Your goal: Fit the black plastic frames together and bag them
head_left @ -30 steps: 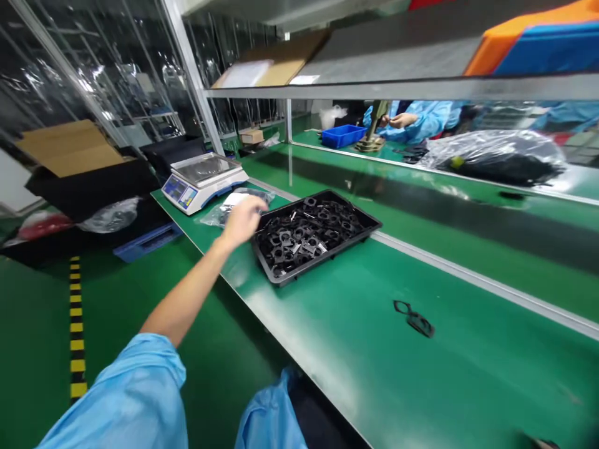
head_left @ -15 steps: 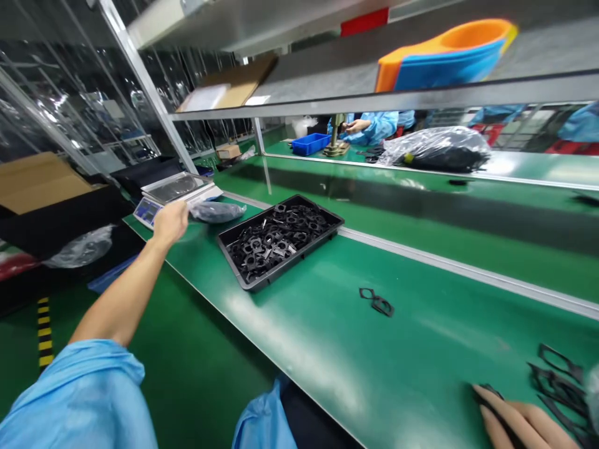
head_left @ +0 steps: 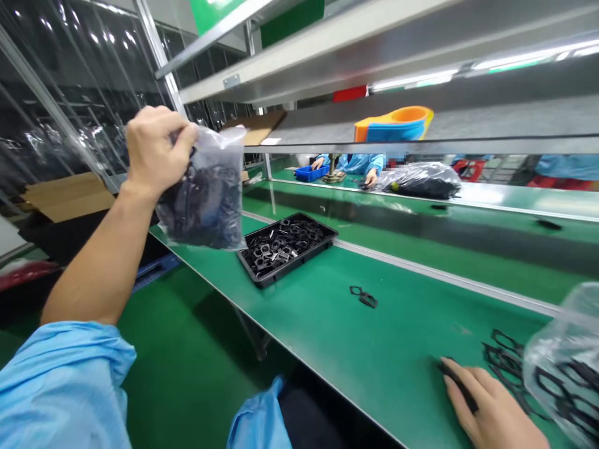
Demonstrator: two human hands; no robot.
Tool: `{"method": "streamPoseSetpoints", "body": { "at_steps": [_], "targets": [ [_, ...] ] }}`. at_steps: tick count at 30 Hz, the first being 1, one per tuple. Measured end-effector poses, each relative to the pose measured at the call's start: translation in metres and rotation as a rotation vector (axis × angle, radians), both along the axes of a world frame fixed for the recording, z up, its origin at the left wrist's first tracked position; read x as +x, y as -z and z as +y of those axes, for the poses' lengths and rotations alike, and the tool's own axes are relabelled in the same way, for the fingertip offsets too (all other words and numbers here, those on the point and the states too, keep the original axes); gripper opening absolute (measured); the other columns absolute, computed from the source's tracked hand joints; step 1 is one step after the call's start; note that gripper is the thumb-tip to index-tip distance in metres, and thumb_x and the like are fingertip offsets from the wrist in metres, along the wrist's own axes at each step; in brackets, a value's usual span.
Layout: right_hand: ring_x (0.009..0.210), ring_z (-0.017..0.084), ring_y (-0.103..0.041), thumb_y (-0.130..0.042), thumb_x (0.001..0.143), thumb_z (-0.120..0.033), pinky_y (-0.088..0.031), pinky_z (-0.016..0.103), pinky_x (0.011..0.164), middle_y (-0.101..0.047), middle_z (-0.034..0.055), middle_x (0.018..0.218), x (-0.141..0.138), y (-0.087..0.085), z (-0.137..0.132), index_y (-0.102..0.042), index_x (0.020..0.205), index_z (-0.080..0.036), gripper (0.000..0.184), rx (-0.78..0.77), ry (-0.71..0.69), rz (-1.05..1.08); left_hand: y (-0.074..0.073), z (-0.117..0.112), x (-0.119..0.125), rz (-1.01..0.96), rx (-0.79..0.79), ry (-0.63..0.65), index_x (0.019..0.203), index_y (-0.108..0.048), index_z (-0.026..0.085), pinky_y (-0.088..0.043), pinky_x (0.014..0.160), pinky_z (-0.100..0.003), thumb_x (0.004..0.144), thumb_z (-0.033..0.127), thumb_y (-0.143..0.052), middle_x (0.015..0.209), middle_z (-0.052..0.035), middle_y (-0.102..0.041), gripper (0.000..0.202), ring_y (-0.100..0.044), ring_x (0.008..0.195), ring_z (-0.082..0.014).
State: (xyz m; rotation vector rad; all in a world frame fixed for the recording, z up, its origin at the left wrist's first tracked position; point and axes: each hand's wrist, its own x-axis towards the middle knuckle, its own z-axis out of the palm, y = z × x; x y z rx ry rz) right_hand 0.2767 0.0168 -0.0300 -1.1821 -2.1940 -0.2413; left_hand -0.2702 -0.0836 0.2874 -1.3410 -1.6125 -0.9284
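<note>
Raised at upper left, my left hand (head_left: 156, 146) grips a clear plastic bag (head_left: 208, 202) by its top. Dark parts fill the bag, which hangs partly in front of the scale's earlier place. My right hand (head_left: 491, 399) rests low on the green table with its fingers closed around a slim black object (head_left: 461, 383); its exact kind is unclear. Beside that hand lie several flat black ring-shaped frames (head_left: 508, 358). A black tray (head_left: 285, 272) heaped with similar small black parts sits beyond the bag.
Two black pieces (head_left: 364, 297) lie mid-table. An open plastic bag of black frames (head_left: 566, 374) stands at right. Overhead runs a shelf (head_left: 304, 146) with orange and blue bins (head_left: 395, 128). Across the table, a co-worker's hands (head_left: 372, 179) are near a blue bin (head_left: 311, 173).
My left hand has lifted the plastic bag off the table beside the scale, up toward my view. My right hand still holds the slim black object. The view has tilted upward.
</note>
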Motion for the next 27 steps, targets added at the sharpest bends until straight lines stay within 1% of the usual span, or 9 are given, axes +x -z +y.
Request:
{"method": "streamPoseSetpoints", "body": {
  "at_steps": [2,4,8,10,13,18,21,25,27],
  "targets": [
    [0.074,0.029,-0.073,-0.037,0.098,-0.046,-0.06,0.04,0.066,-0.073,0.0117,0.084,-0.004,-0.008,-0.007,-0.072,0.104,-0.019,0.044,0.01,-0.033,-0.065,-0.003,0.005,0.031,-0.081,-0.178,0.167,0.063,-0.056,0.02,-0.04,0.065,-0.035,0.094,0.055,-0.045,0.059,-0.0004,-0.05,0.048,-0.047,0.063,-0.0154],
    [0.077,0.028,-0.073,-0.036,0.099,-0.041,-0.06,0.039,0.067,-0.073,0.0121,0.086,-0.007,-0.016,-0.014,-0.072,0.104,-0.018,0.043,-0.005,-0.028,-0.082,-0.001,0.015,0.056,-0.107,-0.3,0.277,0.061,-0.054,0.02,-0.038,0.061,-0.032,0.092,0.055,-0.05,0.056,0.0008,-0.049,0.048,-0.043,0.059,-0.0134],
    [0.085,0.027,-0.072,-0.039,0.099,-0.038,-0.061,0.038,0.074,-0.072,0.0121,0.092,-0.011,-0.028,-0.027,-0.073,0.104,-0.02,0.039,-0.03,0.009,-0.021,0.008,0.04,0.091,-0.145,-0.362,0.5,0.059,-0.048,0.02,-0.034,0.059,-0.029,0.088,0.04,-0.052,0.056,0.0029,-0.042,0.036,-0.039,0.057,-0.0122],
    [0.09,0.029,-0.071,-0.041,0.098,-0.036,-0.061,0.04,0.078,-0.072,0.013,0.095,-0.013,-0.033,-0.032,-0.074,0.1,-0.022,0.036,-0.016,0.049,0.048,0.016,0.055,0.11,-0.132,-0.393,0.617,0.059,-0.048,0.019,-0.034,0.06,-0.027,0.086,0.036,-0.052,0.057,0.0035,-0.041,0.032,-0.039,0.057,-0.0115],
    [0.092,0.032,-0.07,-0.045,0.095,-0.033,-0.061,0.045,0.082,-0.071,0.015,0.096,-0.018,-0.041,-0.039,-0.075,0.095,-0.023,0.031,-0.044,0.026,0.164,0.032,0.082,0.144,-0.097,-0.47,0.782,0.06,-0.049,0.018,-0.034,0.062,-0.025,0.086,0.035,-0.05,0.056,0.0043,-0.043,0.031,-0.037,0.057,-0.0103],
    [0.096,0.032,-0.071,-0.047,0.093,-0.029,-0.061,0.046,0.085,-0.07,0.0139,0.099,-0.023,-0.055,-0.041,-0.075,0.095,-0.024,0.029,-0.04,0.042,0.187,0.061,0.122,0.198,-0.024,-0.517,0.939,0.059,-0.043,0.019,-0.032,0.061,-0.025,0.089,0.034,-0.05,0.055,0.0036,-0.044,0.035,-0.038,0.057,-0.011],
    [0.099,0.03,-0.071,-0.049,0.094,-0.03,-0.061,0.044,0.088,-0.07,0.0133,0.101,-0.023,-0.071,-0.031,-0.075,0.097,-0.023,0.027,-0.045,0.028,0.217,0.073,0.137,0.215,0.027,-0.585,1.009,0.062,-0.045,0.018,-0.033,0.06,-0.025,0.093,0.036,-0.048,0.057,0.003,-0.048,0.036,-0.041,0.056,-0.011],
    [0.101,0.028,-0.07,-0.05,0.097,-0.035,-0.06,0.041,0.088,-0.068,0.0123,0.107,-0.027,-0.104,-0.009,-0.073,0.108,-0.022,0.028,-0.062,0.002,0.301,0.087,0.141,0.217,0.143,-0.899,1.079,0.058,-0.046,0.018,-0.032,0.057,-0.023,0.094,0.041,-0.049,0.053,0.0033,-0.047,0.043,-0.041,0.053,-0.0102],
    [0.105,0.028,-0.068,-0.055,0.095,-0.039,-0.059,0.041,0.088,-0.068,0.013,0.113,-0.037,-0.122,0.004,-0.071,0.117,-0.022,0.031,-0.118,-0.07,0.382,0.092,0.135,0.212,0.115,-0.991,1.077,0.064,-0.053,0.017,-0.035,0.059,-0.022,0.096,0.043,-0.048,0.057,0.0023,-0.053,0.042,-0.046,0.056,-0.0106]
  ]
}}
